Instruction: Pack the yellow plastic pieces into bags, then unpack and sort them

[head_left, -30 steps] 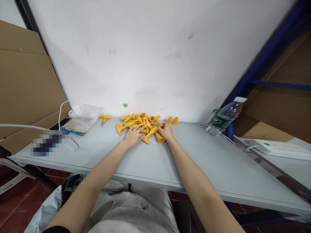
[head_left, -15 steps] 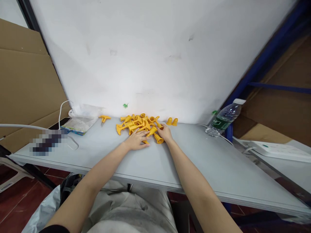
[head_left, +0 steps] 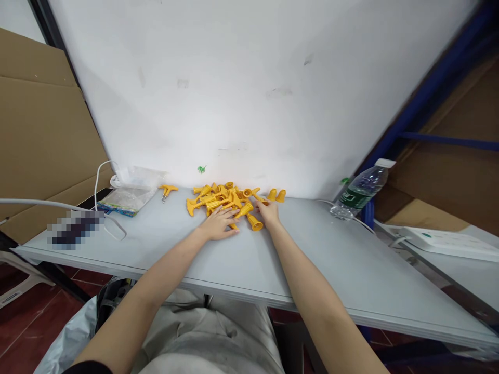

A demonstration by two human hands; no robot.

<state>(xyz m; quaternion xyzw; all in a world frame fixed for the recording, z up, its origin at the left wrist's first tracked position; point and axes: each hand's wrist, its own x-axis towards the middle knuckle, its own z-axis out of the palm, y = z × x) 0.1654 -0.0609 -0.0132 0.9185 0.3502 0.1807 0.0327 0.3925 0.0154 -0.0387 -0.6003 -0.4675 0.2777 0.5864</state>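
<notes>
In the head view, a piece (head_left: 256, 192) at the right edge of the pile (head_left: 234, 199) on our table (head_left: 241, 259) has slid slightly rightward, probably loosening it. Our right hand (head_left: 268, 213) hides whether we grip it; our left hand (head_left: 219, 224) lies spread, covering some pieces.

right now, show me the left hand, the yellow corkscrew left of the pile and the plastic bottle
left hand (head_left: 219, 225): head view, back of the hand
yellow corkscrew (head_left: 167, 189): head view, on its handle
plastic bottle (head_left: 356, 197): head view, on its green label
</notes>
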